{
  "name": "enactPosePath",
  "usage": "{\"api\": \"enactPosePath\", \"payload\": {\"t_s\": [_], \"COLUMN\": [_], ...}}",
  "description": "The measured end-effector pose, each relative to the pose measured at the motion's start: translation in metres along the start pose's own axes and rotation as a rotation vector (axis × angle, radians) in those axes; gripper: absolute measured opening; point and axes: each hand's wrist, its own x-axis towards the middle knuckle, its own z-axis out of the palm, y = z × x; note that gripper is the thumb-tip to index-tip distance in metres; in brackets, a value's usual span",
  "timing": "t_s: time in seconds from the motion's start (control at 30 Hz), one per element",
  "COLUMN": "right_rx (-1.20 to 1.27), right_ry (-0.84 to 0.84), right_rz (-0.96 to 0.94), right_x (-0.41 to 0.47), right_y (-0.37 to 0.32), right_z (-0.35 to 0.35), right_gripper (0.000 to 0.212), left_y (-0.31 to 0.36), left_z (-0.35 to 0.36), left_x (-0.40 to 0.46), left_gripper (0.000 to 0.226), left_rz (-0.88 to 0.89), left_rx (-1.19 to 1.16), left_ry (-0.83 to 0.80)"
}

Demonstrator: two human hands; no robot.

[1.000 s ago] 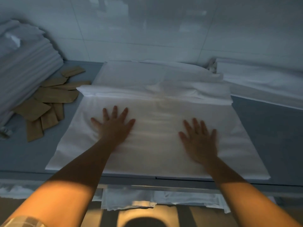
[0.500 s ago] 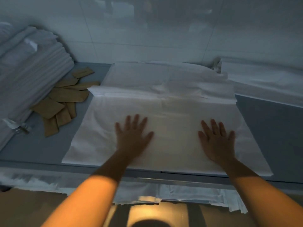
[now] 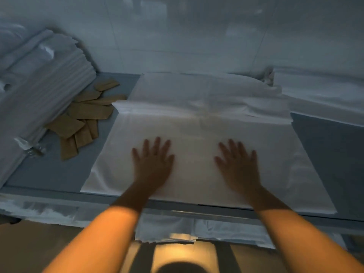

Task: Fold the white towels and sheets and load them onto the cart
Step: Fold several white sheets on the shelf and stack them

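The worktop ran the full width of the view, its far edge against a tiled wall. A white sheet lay flat on its central area, the sheet's near edge parallel to and just inside the worktop's near edge, and its far portion passing under a raised fold line toward the wall. At the worktop's left end, a tall stack of folded white linen leaned against the far-left corner. More white cloth lay along the far-right edge. A scatter of brown paper sleeves sat between the stack and the sheet's left edge. White fabric hung below the worktop's near edge; what carried it could not be determined. No cart was visible.

The left hand pressed flat on the sheet, fingers straight and spread, holding nothing. The right hand lay likewise, palm down and fingers extended, near the sheet's centre-right. Both were blurred.

The step in hand appeared to be smoothing the sheet within the folding stage. The next move would probably call for gripping an edge or two corners and carrying them across to form another fold, keeping the edges aligned.
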Motion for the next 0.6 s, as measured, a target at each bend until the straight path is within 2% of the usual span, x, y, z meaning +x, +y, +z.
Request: {"api": "enactPosePath", "payload": {"t_s": [0.13, 0.23, 0.3, 0.4, 0.47, 0.6], "right_rx": [0.046, 0.099, 0.086, 0.043, 0.018, 0.005], "right_ry": [-0.052, -0.036, 0.008, -0.037, -0.077, -0.092], "right_rz": [0.280, 0.442, 0.355, 0.046, 0.056, 0.322], "right_x": [-0.034, -0.055, -0.058, -0.058, -0.062, -0.097], "right_y": [0.112, 0.132, 0.098, 0.021, 0.007, 0.076], "right_z": [-0.001, -0.009, -0.013, -0.007, -0.001, 0.001], "right_gripper": [0.062, 0.059, 0.054, 0.056, 0.058, 0.059], "left_y": [-0.087, -0.091, -0.055, 0.008, 0.011, -0.053], "left_z": [-0.005, -0.010, -0.017, -0.011, -0.003, 0.001], "left_x": [-0.012, -0.020, -0.025, -0.045, -0.057, -0.074], "left_gripper": [0.057, 0.059, 0.066, 0.072, 0.068, 0.077], "left_rz": [-0.208, -0.271, -0.140, 0.115, 0.060, -0.183], "left_rx": [-0.023, 0.023, -0.027, 0.007, 0.032, -0.037], "left_ry": [-0.042, -0.021, 0.031, -0.009, -0.030, 0.004]}}
